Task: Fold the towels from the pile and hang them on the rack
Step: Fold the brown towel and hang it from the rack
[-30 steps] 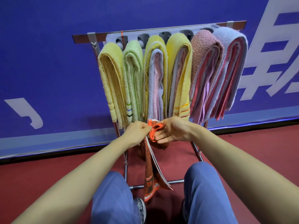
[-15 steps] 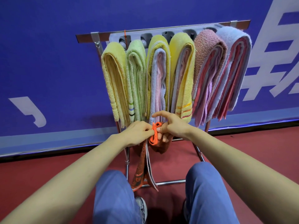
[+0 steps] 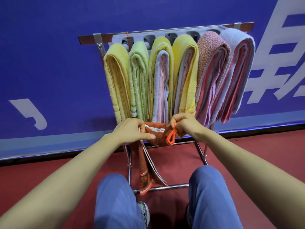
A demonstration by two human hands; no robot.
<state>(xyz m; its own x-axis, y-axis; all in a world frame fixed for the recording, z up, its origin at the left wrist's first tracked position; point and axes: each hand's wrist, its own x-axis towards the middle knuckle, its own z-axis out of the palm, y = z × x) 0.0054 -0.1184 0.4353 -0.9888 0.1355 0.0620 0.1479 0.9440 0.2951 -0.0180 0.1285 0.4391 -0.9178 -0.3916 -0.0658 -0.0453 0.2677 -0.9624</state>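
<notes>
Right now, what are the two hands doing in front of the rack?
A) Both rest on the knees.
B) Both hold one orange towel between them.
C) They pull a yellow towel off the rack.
B: the left hand and the right hand both grip the orange towel, which is stretched between them with one end hanging down.

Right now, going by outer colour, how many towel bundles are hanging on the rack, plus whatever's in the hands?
yellow bundles: 3
green bundle: 1
pink bundle: 1
lavender bundle: 1
orange towel, gripped by left hand and right hand: 1
Total: 7
</notes>
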